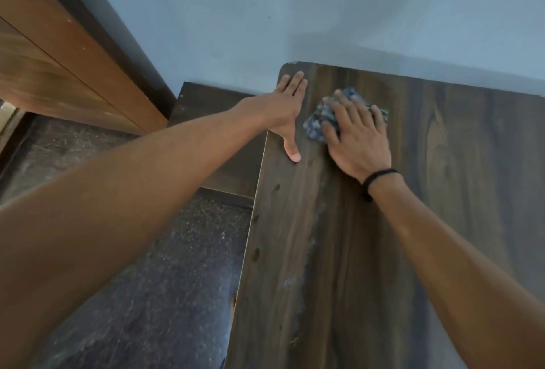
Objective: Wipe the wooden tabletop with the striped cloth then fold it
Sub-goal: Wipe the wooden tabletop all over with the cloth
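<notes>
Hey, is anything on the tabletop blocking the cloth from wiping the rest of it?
Only the left hand, flat at the far-left edge beside the cloth; the tabletop elsewhere shows nothing.

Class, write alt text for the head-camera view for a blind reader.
A person's right hand presses a bunched blue patterned cloth onto a wooden tabletop near its far left corner. The left hand rests flat beside it, along the table's left edge. A pale blue wall stands behind.
</notes>
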